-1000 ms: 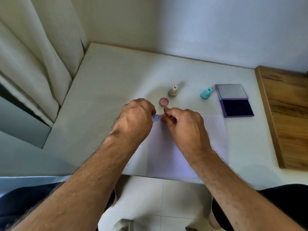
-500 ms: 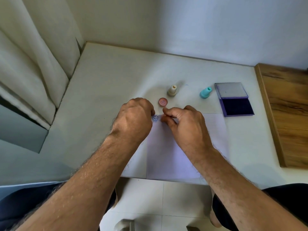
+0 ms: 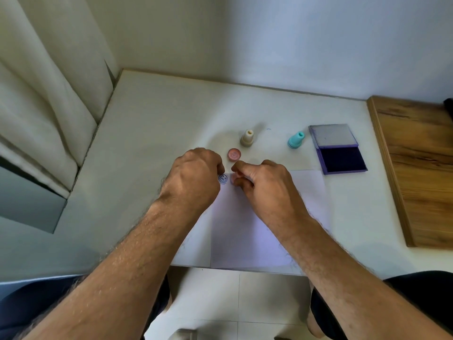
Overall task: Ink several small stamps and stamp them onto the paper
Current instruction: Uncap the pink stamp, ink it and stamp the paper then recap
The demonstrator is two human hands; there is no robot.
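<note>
A white sheet of paper [image 3: 247, 231] lies at the table's near edge. One round blue stamped mark [image 3: 223, 178] sits near its top left corner. My right hand [image 3: 264, 187] pinches a small pink stamp [image 3: 234, 178] just right of that mark, its base down at the paper. My left hand [image 3: 193, 177] rests with curled fingers on the paper's top left corner, touching nothing else that I can see. Behind the hands lie a pink round cap [image 3: 234, 154], a beige stamp [image 3: 247, 138] and a teal stamp [image 3: 296, 140]. The open purple ink pad [image 3: 342, 160] is at the right.
The ink pad's lid [image 3: 331, 135] lies flat behind the pad. A wooden board [image 3: 416, 168] borders the table on the right. A curtain [image 3: 49, 94] hangs at the left, and the wall [image 3: 269, 45] closes the back.
Both hands stay nearly where they were. My right hand has shifted slightly, and the pink stamp now shows between thumb and fingers beside the blue mark.
</note>
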